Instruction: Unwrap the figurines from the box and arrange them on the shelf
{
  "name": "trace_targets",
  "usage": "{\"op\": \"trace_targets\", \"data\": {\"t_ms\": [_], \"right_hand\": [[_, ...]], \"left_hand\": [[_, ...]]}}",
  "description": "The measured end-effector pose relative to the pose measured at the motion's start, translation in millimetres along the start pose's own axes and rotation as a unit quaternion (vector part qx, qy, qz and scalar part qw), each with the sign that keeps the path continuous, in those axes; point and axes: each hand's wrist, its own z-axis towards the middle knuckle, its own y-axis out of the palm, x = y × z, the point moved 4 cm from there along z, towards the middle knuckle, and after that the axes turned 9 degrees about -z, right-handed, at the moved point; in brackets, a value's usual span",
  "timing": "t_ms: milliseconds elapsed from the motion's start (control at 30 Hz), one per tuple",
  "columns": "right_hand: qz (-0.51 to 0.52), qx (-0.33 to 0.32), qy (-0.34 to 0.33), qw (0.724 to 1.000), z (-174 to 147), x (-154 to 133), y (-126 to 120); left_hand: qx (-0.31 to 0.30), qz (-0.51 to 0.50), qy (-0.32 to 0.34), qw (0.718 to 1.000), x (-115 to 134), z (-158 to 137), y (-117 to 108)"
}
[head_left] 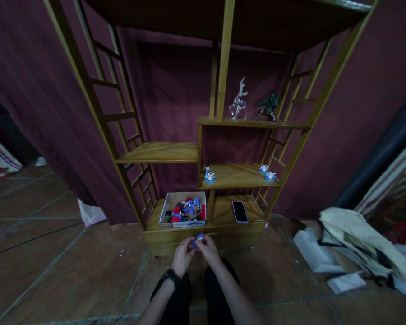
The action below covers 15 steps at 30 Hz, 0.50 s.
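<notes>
A small purple-blue figurine [200, 237] is held between my two hands, in front of the lowest shelf's edge. My left hand [183, 256], with a dark watch on its wrist, grips the figurine's left side. From the other side, the fingers of my right hand [208, 249] close on it. Just beyond them on the bottom shelf sits an open box [164, 208] of mixed purple, red and black figurines [188, 206]. Small blue-and-white figurines stand on the shelf above: some at the left end [209, 177], others at the right end [270, 176].
The wooden shelf unit [225, 58] fills the middle. A phone [240, 211] lies on its bottom shelf. Higher up stand a clear deer-like figure [238, 101] and a dark green figure [269, 108]. White boxes [316, 253] and a pale cloth bag [362, 237] lie on the floor at right.
</notes>
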Motion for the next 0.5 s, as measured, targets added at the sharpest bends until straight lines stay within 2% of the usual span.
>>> {"op": "trace_targets", "data": {"t_ms": [133,267,367,500], "right_hand": [[0.015,0.024,-0.001,1.0,1,-1,-9],[0.061,0.056,-0.013,0.997,8,-9,-32],[0.062,0.086,-0.061,0.993,21,-34,-63],[0.001,0.164,-0.151,0.975,53,-92,-114]], "left_hand": [[-0.048,-0.005,-0.016,0.999,-2,-7,-4],[-0.051,0.059,-0.039,0.996,-8,-17,-17],[-0.047,0.109,-0.061,0.991,-15,-21,-23],[-0.075,0.174,-0.073,0.979,-16,-23,-18]]}}
